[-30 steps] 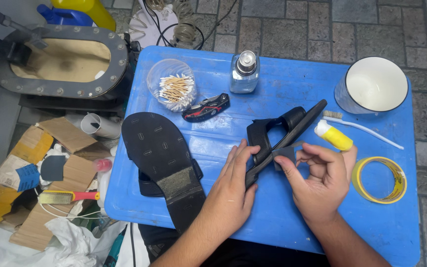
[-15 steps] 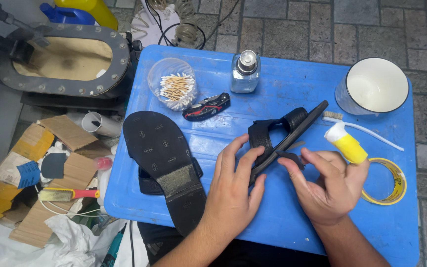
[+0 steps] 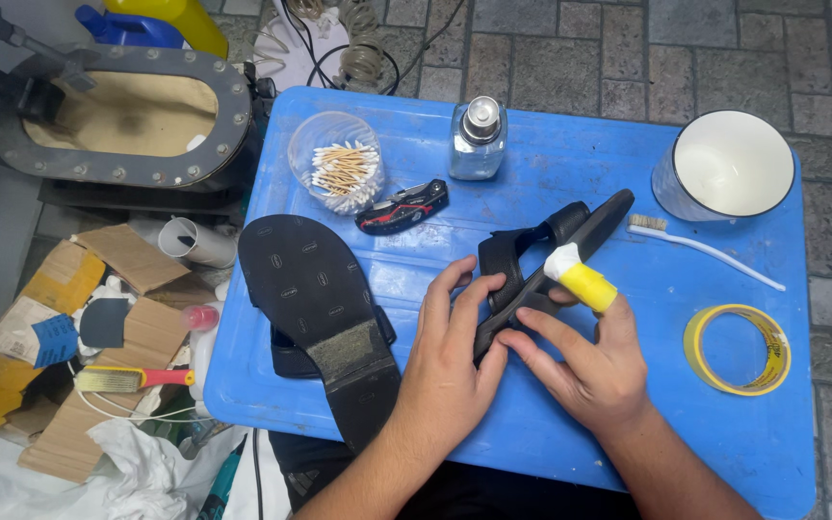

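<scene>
A black sandal (image 3: 543, 252) lies on its side on the blue table (image 3: 551, 154), sole edge up. My left hand (image 3: 450, 361) grips its near end, fingers curled over the strap. My right hand (image 3: 589, 371) holds a small yellow glue tube with a white nozzle (image 3: 578, 277), the nozzle touching the sandal's sole edge. A second black sandal (image 3: 318, 313) lies sole up to the left, its heel hanging over the table's near edge.
On the table: a clear cup of cotton swabs (image 3: 337, 173), a folding knife (image 3: 402, 207), a glass bottle (image 3: 479, 140), a white enamel mug (image 3: 729, 169), a toothbrush (image 3: 705, 250), a yellow tape roll (image 3: 739, 349). Cardboard scraps (image 3: 60, 308) and a brush lie on the floor at left.
My right hand has brought the glue tube left, from beside the sandal to its sole edge. My left hand shifted its grip slightly on the sandal's near end.
</scene>
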